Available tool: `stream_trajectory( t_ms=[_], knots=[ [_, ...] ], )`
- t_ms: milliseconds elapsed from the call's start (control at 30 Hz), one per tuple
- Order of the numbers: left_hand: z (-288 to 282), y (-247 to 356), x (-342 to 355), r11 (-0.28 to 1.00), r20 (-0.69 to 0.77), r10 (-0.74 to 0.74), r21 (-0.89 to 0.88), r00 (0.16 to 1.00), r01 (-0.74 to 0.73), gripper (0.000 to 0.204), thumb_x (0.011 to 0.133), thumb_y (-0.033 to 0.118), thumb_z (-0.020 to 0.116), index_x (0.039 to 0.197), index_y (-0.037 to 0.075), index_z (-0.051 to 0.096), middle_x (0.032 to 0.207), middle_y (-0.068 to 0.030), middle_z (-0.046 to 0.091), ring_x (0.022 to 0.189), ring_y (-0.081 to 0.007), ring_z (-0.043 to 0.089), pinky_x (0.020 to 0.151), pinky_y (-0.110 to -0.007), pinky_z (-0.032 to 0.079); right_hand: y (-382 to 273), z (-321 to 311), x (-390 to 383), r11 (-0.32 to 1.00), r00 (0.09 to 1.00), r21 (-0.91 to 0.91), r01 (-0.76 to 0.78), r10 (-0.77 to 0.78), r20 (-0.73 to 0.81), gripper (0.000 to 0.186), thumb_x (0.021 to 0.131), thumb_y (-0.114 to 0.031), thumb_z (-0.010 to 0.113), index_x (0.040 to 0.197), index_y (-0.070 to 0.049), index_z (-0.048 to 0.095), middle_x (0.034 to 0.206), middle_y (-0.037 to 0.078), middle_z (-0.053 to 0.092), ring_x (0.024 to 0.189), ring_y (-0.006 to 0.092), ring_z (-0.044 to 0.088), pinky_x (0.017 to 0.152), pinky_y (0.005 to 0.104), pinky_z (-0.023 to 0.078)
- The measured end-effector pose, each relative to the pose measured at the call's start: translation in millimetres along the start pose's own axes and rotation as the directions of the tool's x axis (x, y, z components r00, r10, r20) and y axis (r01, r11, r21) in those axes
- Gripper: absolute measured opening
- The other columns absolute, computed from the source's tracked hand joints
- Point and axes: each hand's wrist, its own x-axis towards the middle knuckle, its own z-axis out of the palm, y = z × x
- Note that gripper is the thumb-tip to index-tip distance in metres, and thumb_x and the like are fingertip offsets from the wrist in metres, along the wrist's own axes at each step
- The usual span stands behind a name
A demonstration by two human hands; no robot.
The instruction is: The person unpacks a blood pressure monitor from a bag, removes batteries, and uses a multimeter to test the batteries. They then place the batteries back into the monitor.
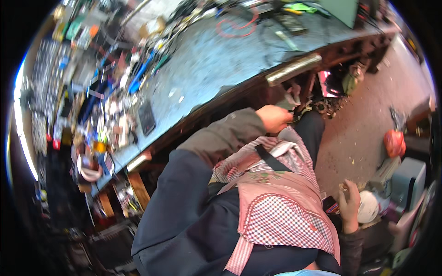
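My left hand (275, 118) reaches across my lap to the front edge of the workbench, beside the clutter under it. Its fingers are closed, and a small dark thing shows at their tips, too unclear to name. A pale crumpled piece (293, 94) lies just beyond them. My right hand (350, 202) is held low at my right side with its fingers loosely bent and apart; nothing shows in it. Near it are a white round object (368, 207) and a small dark flat thing (329, 204). A pink apron with a checked pocket (290, 221) covers my lap.
The blue-topped workbench (198, 69) carries a dark phone (147, 117), a red cable loop (237, 28), blue-handled tools (140, 73) and heaped small parts on the left. On the floor at right stand an orange-red bag (394, 143) and a grey box (408, 183).
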Motion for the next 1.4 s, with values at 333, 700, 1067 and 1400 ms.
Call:
stream_trajectory(
  t_ms=[333, 700, 1067, 1400],
  knots=[
    [-36.8, -17.4, -125.3, 0.994, -0.271, -0.062, -0.105, 0.961, 0.034, 0.024, 0.093, 0.026, 0.077, 0.109, 0.008, 0.075, 0.104, -0.0144, 0.078, 0.099, -0.0404, 0.077, 0.084, -0.055, 0.060, -239.9, 150.6, 293.4, 0.809, 0.807, 0.408, 0.423, -0.541, 0.237, 0.020, 0.099, 0.011, 0.072, 0.118, 0.005, 0.076, 0.106, 0.009, 0.080, 0.096, 0.0118, 0.075, 0.083, 0.0259, 0.057],
    [-29.8, -19.1, -295.5, 0.955, -0.733, -0.296, -0.249, 0.613, 0.162, 0.019, 0.091, 0.010, 0.081, 0.109, 0.007, 0.076, 0.102, -0.0101, 0.076, 0.091, -0.0332, 0.075, 0.079, -0.043, 0.061, -337.9, 297.1, 371.7, 0.737, 0.848, 0.638, 0.223, -0.469, 0.246, 0.020, 0.103, 0.004, 0.072, 0.122, 0.003, 0.078, 0.103, 0.005, 0.081, 0.078, 0.0030, 0.063, 0.068, 0.0206, 0.049],
    [-63.6, -53.8, -312.9, 0.962, -0.728, -0.245, -0.262, 0.641, 0.071, 0.013, 0.093, 0.013, 0.081, 0.103, 0.007, 0.075, 0.087, -0.0076, 0.069, 0.081, -0.0305, 0.070, 0.071, -0.045, 0.055, -333.0, 316.5, 366.2, 0.820, 0.827, 0.419, 0.389, -0.512, 0.234, 0.024, 0.090, 0.003, 0.079, 0.114, 0.001, 0.080, 0.087, 0.001, 0.072, 0.067, 0.0049, 0.049, 0.062, 0.0248, 0.041],
    [-85.5, -40.9, -288.5, 0.973, -0.689, -0.158, -0.229, 0.708, -0.006, 0.013, 0.094, 0.013, 0.078, 0.106, 0.008, 0.076, 0.092, -0.0055, 0.071, 0.087, -0.0281, 0.071, 0.078, -0.042, 0.055, -360.3, 310.5, 360.8, 0.814, 0.797, 0.323, 0.483, -0.561, 0.223, 0.020, 0.085, -0.006, 0.084, 0.104, -0.003, 0.081, 0.087, 0.012, 0.077, 0.075, 0.0234, 0.075, 0.067, 0.0353, 0.056]
  ],
)
